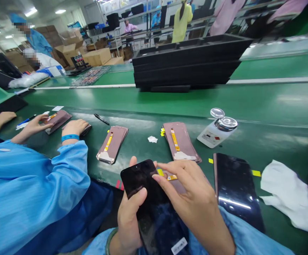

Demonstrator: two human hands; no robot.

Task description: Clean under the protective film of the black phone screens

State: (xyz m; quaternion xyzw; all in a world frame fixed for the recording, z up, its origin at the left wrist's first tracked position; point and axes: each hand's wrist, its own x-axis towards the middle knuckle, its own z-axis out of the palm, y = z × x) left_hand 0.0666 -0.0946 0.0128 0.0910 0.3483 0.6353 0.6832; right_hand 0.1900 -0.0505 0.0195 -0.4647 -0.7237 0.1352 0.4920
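Observation:
A black phone screen (pixel 156 212), glossy face up and with a white barcode label near its lower end, lies tilted in my left hand (pixel 129 216). My left thumb presses on its face and the fingers pass behind it. At the upper right edge of this screen, thumb and index finger of my right hand (pixel 188 191) are pinched together. Partly hidden under my right hand is a brownish panel with a yellow tab (pixel 160 172) and an orange flex cable (pixel 172 177). Beyond my hands lies a stack of brownish screen panels (pixel 182 140), backs up.
Right of my hands are a dark screen stack (pixel 236 187), a white cloth (pixel 291 194) and a white bottle (pixel 217 131), lid raised. Another panel stack (pixel 112 143) lies left, near a co-worker's hand (pixel 75 128). Black trays (pixel 188 63) stand across the bench.

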